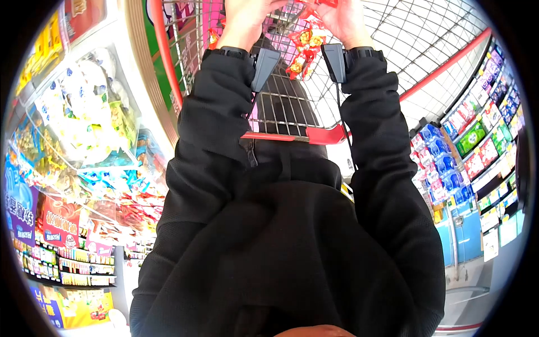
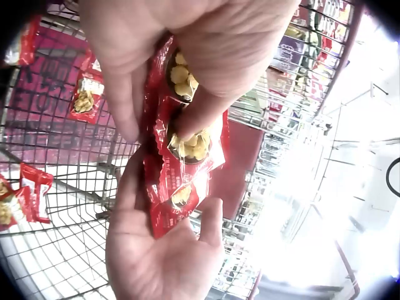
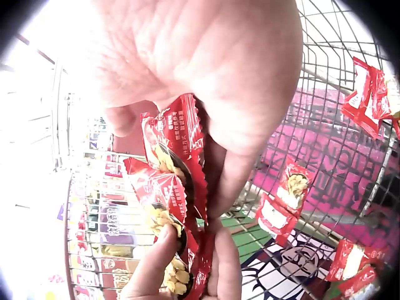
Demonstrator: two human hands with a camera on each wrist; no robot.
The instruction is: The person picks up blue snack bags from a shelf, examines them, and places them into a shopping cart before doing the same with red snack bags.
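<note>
Several small red snack packets, with pictures of yellow chips (image 2: 190, 147), overlap in a stack between my two hands over the cart's basket. My left hand (image 2: 194, 44) pinches them, its thumb lying across the printed front and its fingers behind. Opposite it, my right hand (image 2: 165, 262) holds the other end of the stack (image 3: 181, 134), palm turned up, fingers along the back and thumb at the side. In the head view both the left hand (image 1: 244, 22) and the right hand (image 1: 345, 25) are partly cut off at the top edge.
More red packets (image 3: 284, 200) lie in the wire shopping cart (image 1: 449, 62). The cart's red handle (image 1: 269, 136) is close to the person's waist. Bins of bagged goods (image 1: 84, 112) stand at the left, and stocked shelves (image 1: 483, 129) at the right.
</note>
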